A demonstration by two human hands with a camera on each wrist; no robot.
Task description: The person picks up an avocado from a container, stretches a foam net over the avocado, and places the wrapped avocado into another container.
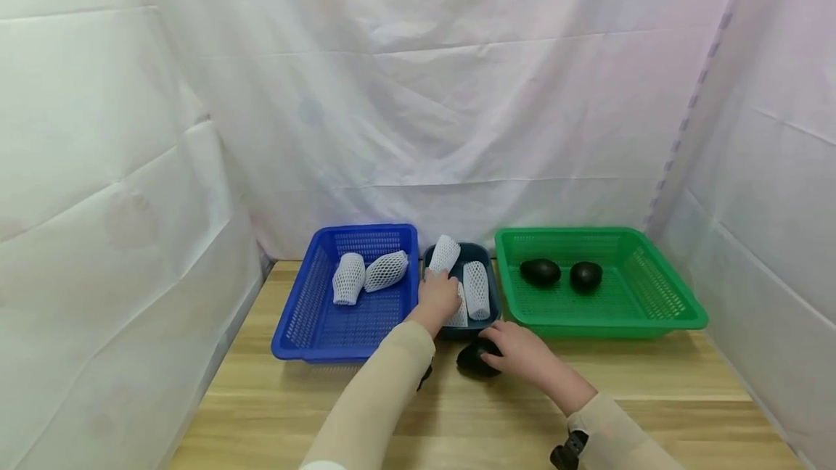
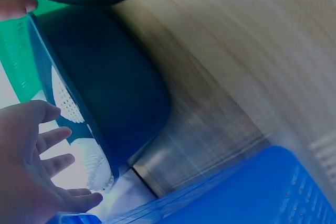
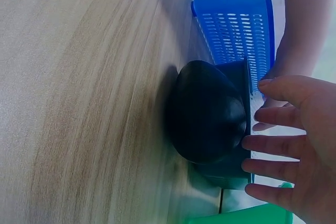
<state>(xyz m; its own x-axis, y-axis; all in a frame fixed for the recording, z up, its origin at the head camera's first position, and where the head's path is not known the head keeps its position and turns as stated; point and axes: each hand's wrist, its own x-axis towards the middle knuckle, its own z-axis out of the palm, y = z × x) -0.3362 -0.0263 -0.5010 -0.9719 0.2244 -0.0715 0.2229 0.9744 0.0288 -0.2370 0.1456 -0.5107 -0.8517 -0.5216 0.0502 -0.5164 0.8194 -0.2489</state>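
Observation:
My left hand [image 1: 439,299] reaches into a small dark teal bin [image 2: 105,72], its fingers loosely bent and apart over white foam net sleeves. One sleeve [image 1: 445,252] leans up at the back, and another [image 1: 476,290] lies along the right side; a third is partly covered by the hand. On the table before the bin rests a dark, glossy avocado [image 1: 473,359] with a small brown stem end. My right hand [image 1: 519,350] is at its right side, the extended fingers [image 3: 273,144] reaching right to the avocado's surface.
At the left, a blue basket [image 1: 297,310] contains two bulging white foam nets [image 1: 349,278]. A green basket [image 1: 601,326] on the right holds two more dark avocados [image 1: 540,272]. Both flank the bin closely. White cloth [image 1: 418,122] hangs behind and at both sides of the wooden table.

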